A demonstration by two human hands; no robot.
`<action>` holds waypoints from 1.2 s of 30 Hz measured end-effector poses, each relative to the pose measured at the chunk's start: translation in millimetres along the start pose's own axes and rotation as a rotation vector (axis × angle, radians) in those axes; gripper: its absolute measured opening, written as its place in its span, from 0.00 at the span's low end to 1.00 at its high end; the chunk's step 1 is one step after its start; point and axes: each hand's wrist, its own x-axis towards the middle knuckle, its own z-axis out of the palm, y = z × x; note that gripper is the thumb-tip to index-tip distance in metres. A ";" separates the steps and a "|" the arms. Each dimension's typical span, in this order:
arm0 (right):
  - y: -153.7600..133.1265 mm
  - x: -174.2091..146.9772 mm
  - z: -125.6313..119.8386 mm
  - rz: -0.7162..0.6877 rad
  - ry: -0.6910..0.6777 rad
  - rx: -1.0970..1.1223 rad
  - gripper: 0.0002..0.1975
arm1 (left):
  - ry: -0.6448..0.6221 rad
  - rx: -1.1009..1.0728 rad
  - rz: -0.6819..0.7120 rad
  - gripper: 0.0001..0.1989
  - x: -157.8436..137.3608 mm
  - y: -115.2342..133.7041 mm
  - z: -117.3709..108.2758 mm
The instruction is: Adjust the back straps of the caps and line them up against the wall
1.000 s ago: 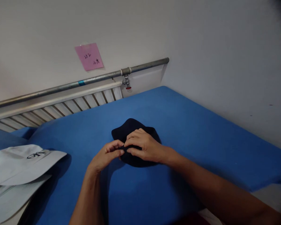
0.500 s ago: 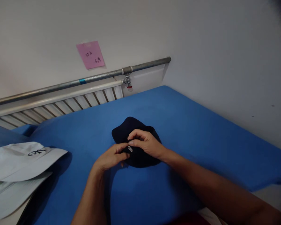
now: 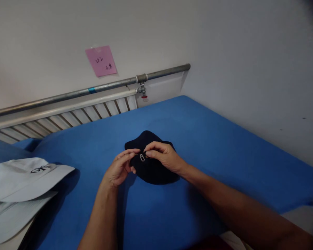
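A dark navy cap (image 3: 156, 172) lies on the blue table cover, its brim pointing away from me. A small silver buckle (image 3: 142, 158) shows on its strap, between my two hands. My right hand (image 3: 163, 154) pinches what looks like the end of the cap's dark strap (image 3: 145, 152), just right of the buckle. On the other side, my left hand (image 3: 122, 166) has its thumb and fingers closed on the cap's edge by the buckle; the exact fold it grips is hard to make out.
White caps (image 3: 26, 177) are stacked at the left, the top one with dark lettering. Behind the blue-covered table (image 3: 211, 139) run a white radiator (image 3: 86, 113) and a metal pipe (image 3: 114, 85) with a red-handled valve (image 3: 144, 97). A pink note (image 3: 101, 61) is taped to the wall.
My left hand has shifted up a little along the cap's edge. The buckle has moved slightly up and left and now shows more plainly. My right hand keeps its pinch.
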 end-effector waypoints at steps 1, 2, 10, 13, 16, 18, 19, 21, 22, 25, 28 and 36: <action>0.3 -0.2 0.1 -0.008 -0.006 -0.012 0.04 | 0.034 -0.034 -0.006 0.13 0.5 0.4 0.9; 0.8 -0.5 0.4 -0.015 -0.010 -0.027 0.04 | 0.066 -0.065 -0.011 0.13 1.0 0.6 2.0; 9.0 -0.4 1.8 -0.196 0.005 -0.294 0.03 | 0.131 -0.141 0.015 0.14 1.9 -0.8 9.0; 10.3 -1.0 1.5 -0.258 0.028 -0.438 0.04 | 0.129 -0.108 0.029 0.13 2.2 -1.9 9.4; 11.1 -2.1 1.7 -0.314 0.036 -0.551 0.05 | 0.131 -0.081 0.033 0.13 2.8 -3.0 9.7; 11.3 -2.7 2.3 -0.348 0.047 -0.590 0.06 | 0.135 -0.070 0.035 0.13 2.9 -3.6 10.3; 11.2 -2.9 2.8 -0.362 0.055 -0.601 0.06 | 0.137 -0.063 0.036 0.13 2.9 -3.9 10.8; 10.7 -3.2 3.8 -0.381 0.071 -0.620 0.07 | 0.144 -0.052 0.036 0.13 2.6 -4.2 11.9; 10.4 -3.3 4.2 -0.391 0.075 -0.630 0.06 | 0.146 -0.049 0.036 0.13 2.4 -4.3 12.4; 9.9 -3.2 4.8 -0.444 0.073 -0.667 0.06 | 0.151 -0.043 0.040 0.13 1.9 -4.4 13.5; 10.4 -2.9 4.7 -0.530 0.060 -0.709 0.07 | 0.148 -0.032 0.039 0.13 1.7 -4.5 13.9; 15.7 -1.8 5.0 -0.596 0.030 -0.822 0.07 | 0.147 0.000 0.034 0.13 1.7 -5.0 16.1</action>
